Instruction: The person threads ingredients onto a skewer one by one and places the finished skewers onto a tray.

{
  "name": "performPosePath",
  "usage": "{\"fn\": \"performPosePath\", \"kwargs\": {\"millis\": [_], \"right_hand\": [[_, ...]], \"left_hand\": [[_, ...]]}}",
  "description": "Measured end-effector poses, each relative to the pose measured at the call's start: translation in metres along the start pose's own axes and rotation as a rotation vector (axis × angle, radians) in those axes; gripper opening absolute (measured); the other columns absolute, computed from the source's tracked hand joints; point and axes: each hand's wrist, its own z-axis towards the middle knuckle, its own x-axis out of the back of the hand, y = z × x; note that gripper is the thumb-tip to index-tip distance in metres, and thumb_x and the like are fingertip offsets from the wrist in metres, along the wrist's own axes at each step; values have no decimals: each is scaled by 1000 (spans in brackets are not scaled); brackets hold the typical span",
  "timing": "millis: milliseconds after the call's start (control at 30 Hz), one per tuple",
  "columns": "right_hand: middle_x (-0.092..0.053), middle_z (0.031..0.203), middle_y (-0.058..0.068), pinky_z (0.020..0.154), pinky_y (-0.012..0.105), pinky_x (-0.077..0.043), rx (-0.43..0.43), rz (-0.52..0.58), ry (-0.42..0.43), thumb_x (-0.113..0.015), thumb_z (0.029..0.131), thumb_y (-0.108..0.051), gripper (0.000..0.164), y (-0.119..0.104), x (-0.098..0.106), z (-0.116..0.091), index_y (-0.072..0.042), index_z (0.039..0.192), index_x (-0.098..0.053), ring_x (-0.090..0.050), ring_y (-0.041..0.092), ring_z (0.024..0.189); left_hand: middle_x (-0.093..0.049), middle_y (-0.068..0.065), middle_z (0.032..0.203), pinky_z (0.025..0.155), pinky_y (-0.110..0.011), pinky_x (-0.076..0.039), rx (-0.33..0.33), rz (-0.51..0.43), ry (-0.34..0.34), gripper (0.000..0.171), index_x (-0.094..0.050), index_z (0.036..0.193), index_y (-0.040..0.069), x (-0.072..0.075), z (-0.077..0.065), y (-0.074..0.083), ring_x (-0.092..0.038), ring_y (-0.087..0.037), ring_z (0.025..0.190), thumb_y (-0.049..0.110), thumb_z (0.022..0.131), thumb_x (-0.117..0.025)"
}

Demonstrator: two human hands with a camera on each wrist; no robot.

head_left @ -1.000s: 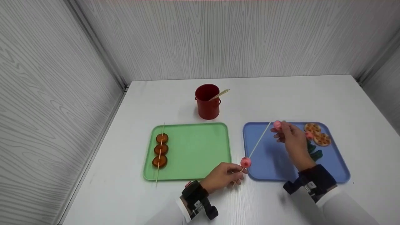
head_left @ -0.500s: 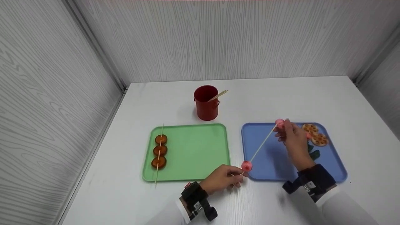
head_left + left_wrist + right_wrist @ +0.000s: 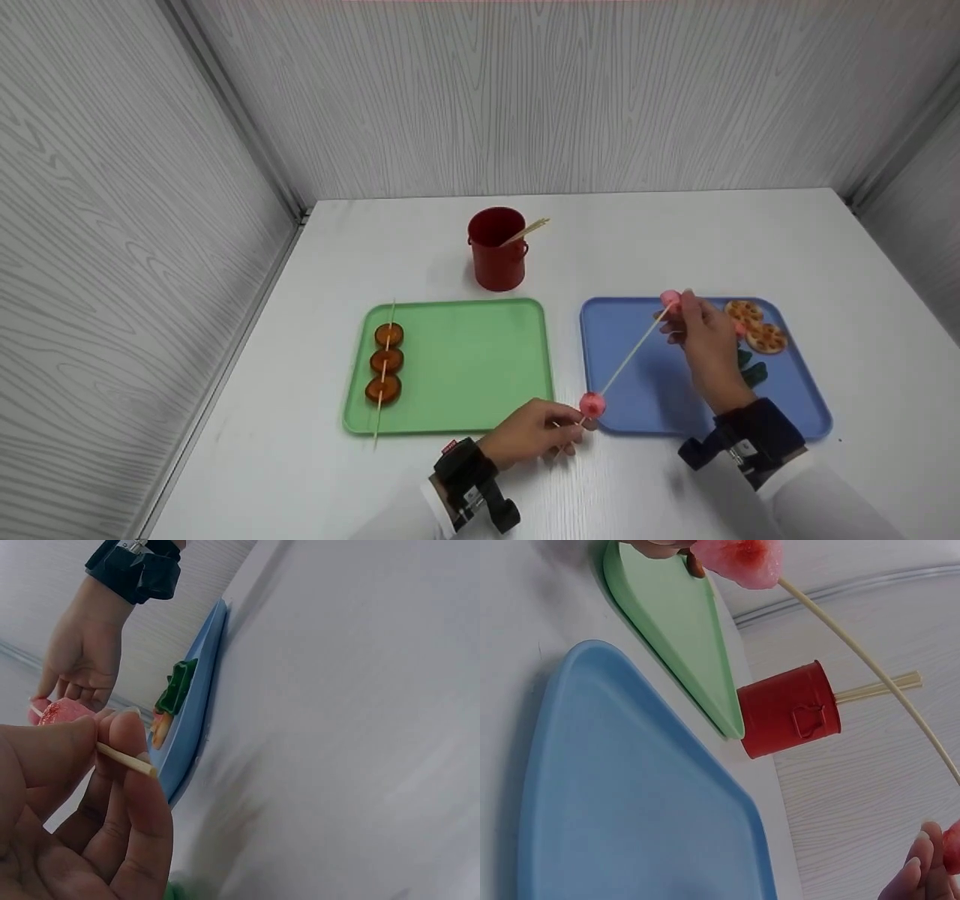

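My left hand (image 3: 529,433) pinches a thin wooden skewer (image 3: 634,352) near its lower end, which pokes out past thumb and fingers in the left wrist view. Threaded just above those fingers is a pink ball (image 3: 592,405) with a red patch, a round food-like piece. Over the blue tray (image 3: 626,412), my right hand (image 3: 709,341) holds a second pink ball (image 3: 670,301) between thumb and fingers. The skewer's upper end meets this ball; in the right wrist view, the skewer (image 3: 870,667) bends slightly between the two pieces.
Two waffle-like rounds (image 3: 766,338), a partly hidden pink piece (image 3: 741,328) and green pieces (image 3: 754,373) lie on the blue tray's right. The green tray (image 3: 480,367) bears a skewer with three brown rounds (image 3: 386,361). Behind stands a red bucket (image 3: 498,262) with several skewers (image 3: 531,229).
The right hand's pink ball was apart from the skewer's tip; now the tip is against it. The skewer has tilted further right, and the left hand sits slightly lower.
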Motion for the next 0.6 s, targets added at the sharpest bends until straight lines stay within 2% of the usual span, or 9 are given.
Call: {"fn": "performPosePath", "kwargs": {"millis": [67, 367, 600], "right_hand": [[-69, 83, -3, 64, 20, -52, -1, -9, -2, -45, 103, -35, 39, 0, 1, -1, 0, 95, -60, -60, 11, 74], [-68, 85, -4, 63, 19, -52, 3, -44, -4, -45, 103, -36, 37, -1, 4, -4, -2, 105, -60, -60, 10, 75], [-67, 89, -2, 64, 19, -53, 23, -128, 24, -47, 101, -39, 32, -1, 4, -5, -11, 114, -57, -61, 9, 77]], "left_hand": [[-69, -9, 87, 52, -17, -45, -2, -4, -5, 18, -72, 108, 4, 0, 0, 0, -60, -10, 66, 4, 93, -63], [-69, -16, 92, 53, -18, -48, 4, -15, -24, 18, -71, 108, 2, -1, -1, 2, -61, -10, 66, 4, 94, -61], [-68, -18, 91, 52, -18, -49, 14, -16, -27, 16, -72, 107, 3, -2, -2, 3, -60, -11, 66, 5, 94, -62]]}}
